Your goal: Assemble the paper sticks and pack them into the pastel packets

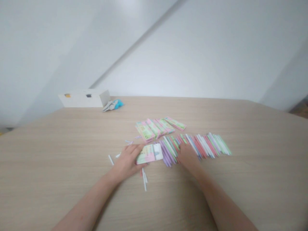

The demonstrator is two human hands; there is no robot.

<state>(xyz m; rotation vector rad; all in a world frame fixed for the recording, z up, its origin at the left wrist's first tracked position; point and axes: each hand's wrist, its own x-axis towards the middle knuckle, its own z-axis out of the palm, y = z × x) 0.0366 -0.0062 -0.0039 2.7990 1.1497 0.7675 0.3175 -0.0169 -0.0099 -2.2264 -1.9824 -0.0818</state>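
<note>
My left hand (127, 159) grips the left end of a pink, green and white printed packet (149, 153), thumb along the near edge and fingers on the far edge. The packet's right end touches or overlaps a long row of thin pastel sticks (168, 150), purple, white, green, red and blue, lying side by side. My right hand (189, 156) rests on the middle of that row with its fingers curled down among the sticks; its fingertips are hidden, so what they pinch is unclear. The picture is slightly blurred.
Behind the row lie several pink-and-green packets (154, 128) marked with a 5, overlapping one another. Loose thin white sticks (144, 180) are scattered around my left hand. A white box (83, 98) and a grey-and-blue crumpled cloth item (113, 105) stand by the wall, back left.
</note>
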